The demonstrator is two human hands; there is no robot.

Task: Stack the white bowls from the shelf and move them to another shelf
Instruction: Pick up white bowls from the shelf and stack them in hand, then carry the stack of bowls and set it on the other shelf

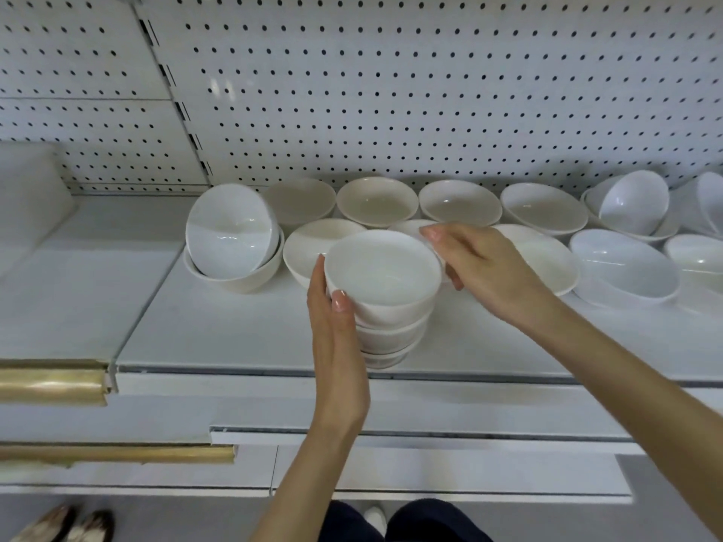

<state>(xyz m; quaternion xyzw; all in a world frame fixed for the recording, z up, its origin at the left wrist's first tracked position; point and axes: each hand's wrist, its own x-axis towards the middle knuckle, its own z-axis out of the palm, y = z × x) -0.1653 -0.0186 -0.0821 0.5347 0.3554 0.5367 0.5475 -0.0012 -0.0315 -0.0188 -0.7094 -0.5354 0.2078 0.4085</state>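
Stack of white bowls [387, 334] stands on the shelf [234, 326] near its front edge. Left hand [336, 334] cups its left side, thumb in front, steadying the pile; right hand [485, 267] pinches the top bowl [383, 267] by its right rim, likely seating it. Loose bowls [377, 201] wait farther back.

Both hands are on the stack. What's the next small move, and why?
Probably lift the stack a little with both hands, keeping it level. The left hand cups its left side and the right hand holds the top bowl's far rim, so it looks braced on two sides. It stands near the shelf's front edge, with loose bowls close behind.
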